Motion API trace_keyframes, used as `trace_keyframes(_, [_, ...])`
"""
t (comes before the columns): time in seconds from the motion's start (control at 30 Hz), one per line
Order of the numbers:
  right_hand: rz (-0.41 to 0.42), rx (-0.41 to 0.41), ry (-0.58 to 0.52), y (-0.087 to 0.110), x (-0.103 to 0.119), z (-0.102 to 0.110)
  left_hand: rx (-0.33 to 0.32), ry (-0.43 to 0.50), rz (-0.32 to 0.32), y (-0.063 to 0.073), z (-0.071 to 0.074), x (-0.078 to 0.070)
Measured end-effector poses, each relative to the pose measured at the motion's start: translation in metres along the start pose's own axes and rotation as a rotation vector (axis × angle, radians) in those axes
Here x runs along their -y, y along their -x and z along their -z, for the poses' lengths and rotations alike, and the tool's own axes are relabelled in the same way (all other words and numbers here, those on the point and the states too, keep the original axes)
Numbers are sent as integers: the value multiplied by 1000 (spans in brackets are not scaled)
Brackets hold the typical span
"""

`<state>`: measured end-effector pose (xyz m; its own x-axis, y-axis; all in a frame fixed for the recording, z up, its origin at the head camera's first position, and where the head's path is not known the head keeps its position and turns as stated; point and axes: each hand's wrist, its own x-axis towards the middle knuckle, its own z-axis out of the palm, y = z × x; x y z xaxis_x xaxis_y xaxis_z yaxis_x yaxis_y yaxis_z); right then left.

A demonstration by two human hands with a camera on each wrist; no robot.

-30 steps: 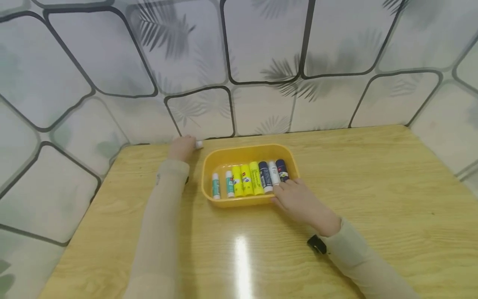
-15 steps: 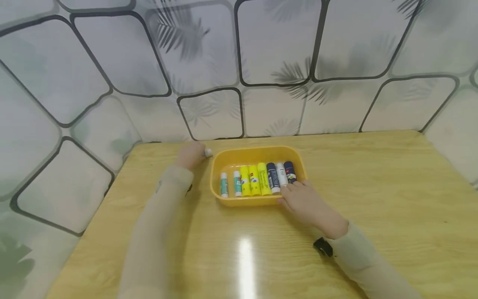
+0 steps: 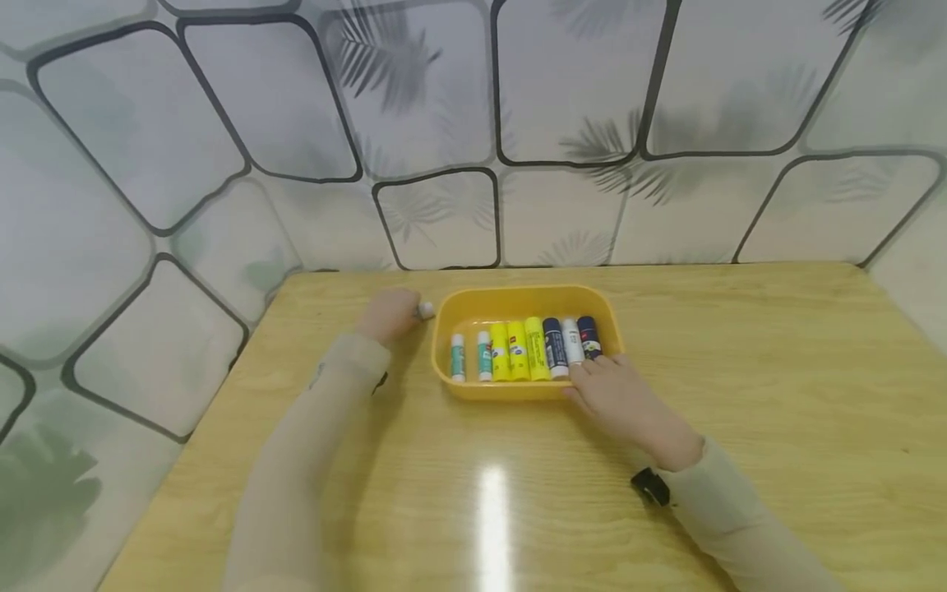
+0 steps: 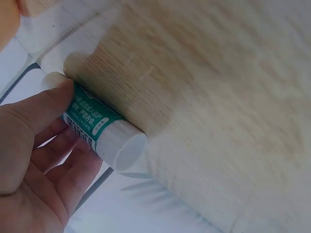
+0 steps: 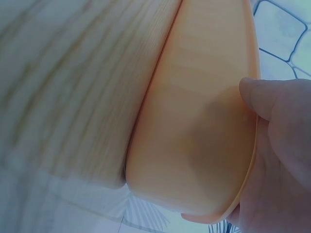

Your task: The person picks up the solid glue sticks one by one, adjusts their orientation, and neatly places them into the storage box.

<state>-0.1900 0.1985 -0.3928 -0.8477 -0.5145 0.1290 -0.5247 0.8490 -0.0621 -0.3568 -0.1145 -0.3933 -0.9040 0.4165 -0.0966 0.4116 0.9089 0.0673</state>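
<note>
My left hand [image 3: 390, 316] pinches a glue stick [image 4: 99, 121] with a green label and white ends, between thumb and fingers, low over the table just left of a yellow basket [image 3: 503, 391]. At the basket's front right corner, my right hand [image 3: 620, 395] grips the rim; in the right wrist view its thumb [image 5: 257, 97] lies on the outer wall while the fingers go over the edge. Several glue sticks stand in a row inside: teal-and-white ones [image 3: 484, 355] on the left, yellow ones [image 3: 518, 349] in the middle, dark blue ones [image 3: 555, 348] and a white one [image 3: 573, 341] on the right.
The wooden table [image 3: 592, 493] meets a patterned wall [image 3: 562, 214] along its back edge, behind the basket. Another wall surface [image 3: 163, 345] borders the table's left side. Inside the basket, a gap separates the leftmost glue stick [image 3: 458, 358] from the row.
My left hand has come slightly nearer the basket's left end with the glue stick in its grasp. My right hand stays on the rim. The head view has shifted a little.
</note>
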Motion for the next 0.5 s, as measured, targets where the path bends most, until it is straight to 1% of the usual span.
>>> trace_keyframes(0.13, [17, -13, 4, 0, 0, 0, 40, 13, 35, 5, 0, -2])
trace_keyframes(0.27, [29, -28, 5, 0, -1, -1, 71, 54, 75, 13, 1, -5])
trace_keyframes(0.4, [27, -30, 1, 0, -1, -1, 75, 70, 88, 20, 2, -9])
trace_keyframes(0.5, [25, -26, -2, 0, 0, 0, 80, 60, 99, 25, 5, -13])
